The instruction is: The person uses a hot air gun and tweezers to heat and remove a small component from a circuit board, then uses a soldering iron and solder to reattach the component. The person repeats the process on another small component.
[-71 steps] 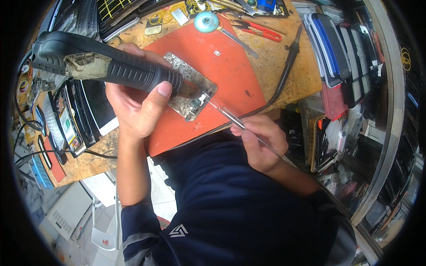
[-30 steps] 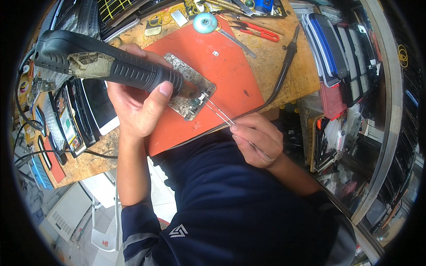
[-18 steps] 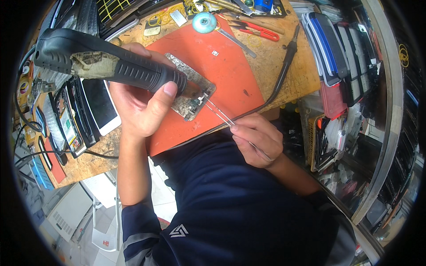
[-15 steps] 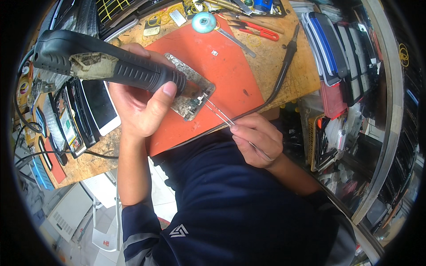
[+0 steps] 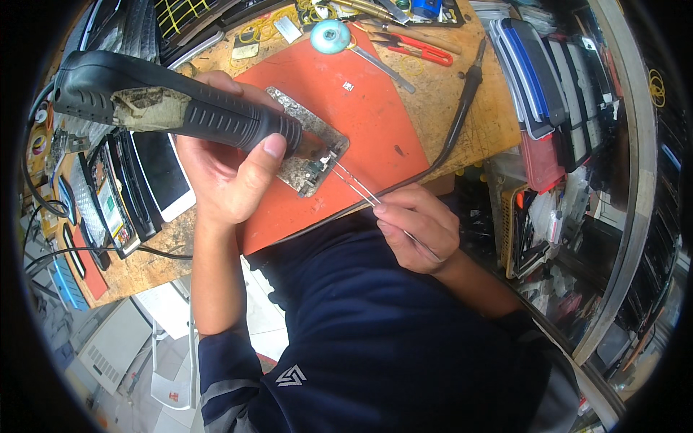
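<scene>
My left hand (image 5: 234, 166) is wrapped round a black hot air gun (image 5: 209, 108) with a worn tape patch on its body. Its nozzle points down at a small circuit board (image 5: 317, 169), which lies on a stained metal plate (image 5: 292, 108). Pinched in the fingers of my right hand (image 5: 419, 227) are thin metal tweezers (image 5: 357, 189). The tweezer tips reach the edge of the board beside the nozzle; whether they grip a part is too small to tell. Under the plate spreads an orange mat (image 5: 375, 123).
A round teal-rimmed container (image 5: 330, 36) stands on the mat's far edge. Red-handled cutters (image 5: 419, 50) lie beyond it. A soldering iron (image 5: 465, 94) trails its cable along the mat's right and near edges. At left stands a white-framed tablet (image 5: 162, 173).
Hardly anything differs. Both hands, the hot air gun and the tweezers keep their places, with only a very slight shift of the whole view.
</scene>
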`<act>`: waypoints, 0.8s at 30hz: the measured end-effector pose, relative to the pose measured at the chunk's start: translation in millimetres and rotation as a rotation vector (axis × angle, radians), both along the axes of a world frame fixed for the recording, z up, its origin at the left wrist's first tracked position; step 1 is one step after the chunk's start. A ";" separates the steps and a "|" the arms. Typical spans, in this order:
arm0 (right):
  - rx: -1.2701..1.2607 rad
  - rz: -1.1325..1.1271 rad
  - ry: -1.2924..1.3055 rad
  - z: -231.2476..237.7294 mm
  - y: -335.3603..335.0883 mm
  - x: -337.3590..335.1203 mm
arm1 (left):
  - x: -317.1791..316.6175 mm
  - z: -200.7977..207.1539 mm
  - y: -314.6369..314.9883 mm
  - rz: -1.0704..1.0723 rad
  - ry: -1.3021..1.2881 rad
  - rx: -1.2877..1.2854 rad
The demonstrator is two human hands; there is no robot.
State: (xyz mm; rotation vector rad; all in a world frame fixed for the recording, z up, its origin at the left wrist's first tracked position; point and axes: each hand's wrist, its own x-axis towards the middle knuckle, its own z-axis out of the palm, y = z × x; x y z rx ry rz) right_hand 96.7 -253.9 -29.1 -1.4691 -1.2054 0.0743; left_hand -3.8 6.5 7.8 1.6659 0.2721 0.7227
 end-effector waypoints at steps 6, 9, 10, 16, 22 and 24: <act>0.005 -0.004 0.007 -0.4 0.2 -0.8 | 0.2 1.8 -2.1 0.008 0.000 -0.012; 0.000 -0.006 0.001 0.3 0.4 -0.7 | -0.5 2.6 -2.0 0.005 0.008 -0.014; 0.000 -0.006 -0.001 0.6 0.7 -0.7 | -0.9 2.8 -2.1 0.013 0.023 -0.024; -0.005 -0.010 -0.008 2.7 1.7 -0.5 | -2.7 2.7 -1.2 0.008 -0.003 -0.019; 0.000 -0.007 0.013 2.2 0.8 -0.1 | -0.8 0.2 0.0 -0.050 -0.123 -0.071; 0.013 -0.009 0.027 2.3 0.8 -0.6 | -0.5 0.3 0.1 -0.050 -0.128 -0.067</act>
